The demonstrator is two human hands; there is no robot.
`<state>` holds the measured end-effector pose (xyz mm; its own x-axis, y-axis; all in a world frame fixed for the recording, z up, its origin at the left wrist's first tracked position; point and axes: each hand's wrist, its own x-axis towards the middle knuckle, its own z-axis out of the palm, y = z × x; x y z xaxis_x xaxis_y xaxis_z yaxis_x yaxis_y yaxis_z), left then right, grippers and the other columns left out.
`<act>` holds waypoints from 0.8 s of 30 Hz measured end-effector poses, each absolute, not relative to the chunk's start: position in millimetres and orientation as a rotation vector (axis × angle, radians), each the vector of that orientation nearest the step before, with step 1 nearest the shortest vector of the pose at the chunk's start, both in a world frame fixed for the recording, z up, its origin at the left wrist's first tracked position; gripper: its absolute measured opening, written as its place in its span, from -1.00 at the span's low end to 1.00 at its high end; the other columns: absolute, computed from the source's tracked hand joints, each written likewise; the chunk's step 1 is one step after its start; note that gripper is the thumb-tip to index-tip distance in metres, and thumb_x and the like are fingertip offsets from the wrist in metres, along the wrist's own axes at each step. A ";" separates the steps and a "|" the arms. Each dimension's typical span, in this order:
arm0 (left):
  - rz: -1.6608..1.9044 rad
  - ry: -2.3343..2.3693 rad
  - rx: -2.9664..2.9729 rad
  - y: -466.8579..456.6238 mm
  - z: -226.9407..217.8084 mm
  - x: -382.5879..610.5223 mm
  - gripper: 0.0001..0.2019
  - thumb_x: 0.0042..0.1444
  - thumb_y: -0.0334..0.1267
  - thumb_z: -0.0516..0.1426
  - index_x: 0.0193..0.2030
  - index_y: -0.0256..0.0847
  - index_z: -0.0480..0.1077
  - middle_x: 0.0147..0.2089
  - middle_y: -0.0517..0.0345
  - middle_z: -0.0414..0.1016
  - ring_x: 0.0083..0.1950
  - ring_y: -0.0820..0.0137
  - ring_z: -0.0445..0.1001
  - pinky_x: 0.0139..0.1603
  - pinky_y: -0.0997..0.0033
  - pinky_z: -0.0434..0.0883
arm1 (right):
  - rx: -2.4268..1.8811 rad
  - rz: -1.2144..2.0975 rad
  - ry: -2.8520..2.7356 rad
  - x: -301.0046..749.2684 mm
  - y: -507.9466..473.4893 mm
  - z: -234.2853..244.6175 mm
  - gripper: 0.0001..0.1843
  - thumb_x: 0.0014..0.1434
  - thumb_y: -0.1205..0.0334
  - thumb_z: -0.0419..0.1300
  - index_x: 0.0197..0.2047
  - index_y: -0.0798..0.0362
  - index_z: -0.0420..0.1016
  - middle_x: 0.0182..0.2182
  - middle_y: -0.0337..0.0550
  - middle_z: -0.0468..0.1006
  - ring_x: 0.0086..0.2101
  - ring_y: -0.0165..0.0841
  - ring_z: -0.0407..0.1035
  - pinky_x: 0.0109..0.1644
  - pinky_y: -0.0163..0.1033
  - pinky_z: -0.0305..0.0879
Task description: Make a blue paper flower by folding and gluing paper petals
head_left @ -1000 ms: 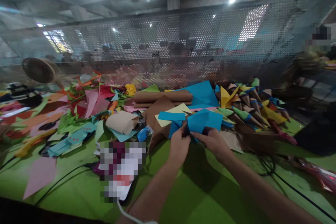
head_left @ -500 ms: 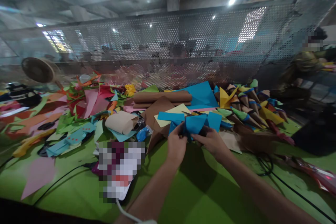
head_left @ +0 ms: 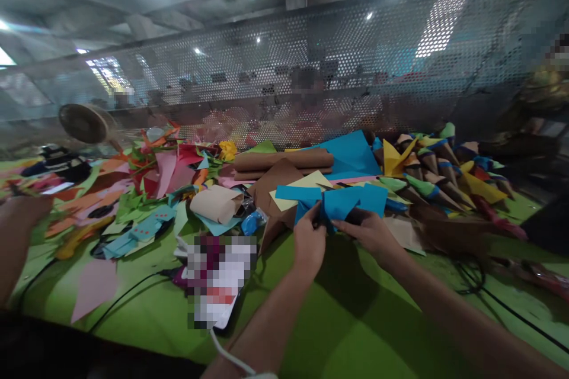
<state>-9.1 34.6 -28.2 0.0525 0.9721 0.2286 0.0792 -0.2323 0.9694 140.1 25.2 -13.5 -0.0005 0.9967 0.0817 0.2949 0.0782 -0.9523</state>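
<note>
The green worktop (head_left: 355, 343) carries a pile of paper cones (head_left: 433, 160) at its right rear. Left of this pile lies a rolled brown sheet (head_left: 284, 160). A folded blue paper (head_left: 340, 204) is located between both hands: left-hand grip (head_left: 311, 240) pinching its lower left portion, right-hand grip (head_left: 367, 234) pinching its lower edge. A small blue packet (head_left: 252, 222) lies left of the hands.

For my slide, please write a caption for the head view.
Left hand and right hand hold blue paper over a green table.
</note>
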 end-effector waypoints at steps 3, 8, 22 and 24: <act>1.302 1.136 1.427 34.0 -29.0 -7.3 -0.43 0.02 -0.60 0.07 0.17 -0.17 0.46 0.12 0.05 0.56 0.11 0.19 0.52 0.18 0.19 0.40 | -1.366 0.969 -1.458 137.9 22.3 -9.2 -0.65 -0.04 -0.06 0.31 -0.39 0.09 0.52 -0.57 -0.22 0.46 -0.54 -0.34 0.29 -0.45 -0.22 0.20; 1.313 1.136 1.391 33.1 -30.5 -3.8 -0.48 0.01 -0.59 0.08 0.12 -0.19 0.49 0.05 0.04 0.60 0.06 0.21 0.54 0.15 0.19 0.42 | -1.381 0.960 -1.441 135.3 19.4 -3.8 -0.69 -0.06 -0.04 0.27 -0.39 0.06 0.48 -0.53 -0.21 0.49 -0.51 -0.33 0.31 -0.44 -0.22 0.22; 1.335 1.075 1.369 31.1 -28.8 -3.7 -0.50 -0.01 -0.61 0.07 0.05 -0.17 0.53 0.09 0.04 0.57 0.16 0.15 0.47 0.27 0.11 0.31 | -1.532 0.864 -1.495 139.0 25.2 -17.5 -0.56 -0.08 -0.02 0.24 -0.77 -0.03 0.17 -0.80 -0.28 0.21 -0.65 -0.39 0.11 -0.54 -0.24 -0.02; 1.331 1.078 1.335 30.8 -28.1 -3.2 -0.56 0.03 -0.57 0.11 0.03 -0.18 0.55 0.09 0.01 0.57 0.16 0.13 0.47 0.27 0.09 0.31 | -1.498 0.859 -1.494 137.9 25.1 -17.5 -0.58 -0.08 -0.03 0.23 -0.74 -0.03 0.16 -0.77 -0.30 0.23 -0.63 -0.39 0.12 -0.53 -0.25 0.01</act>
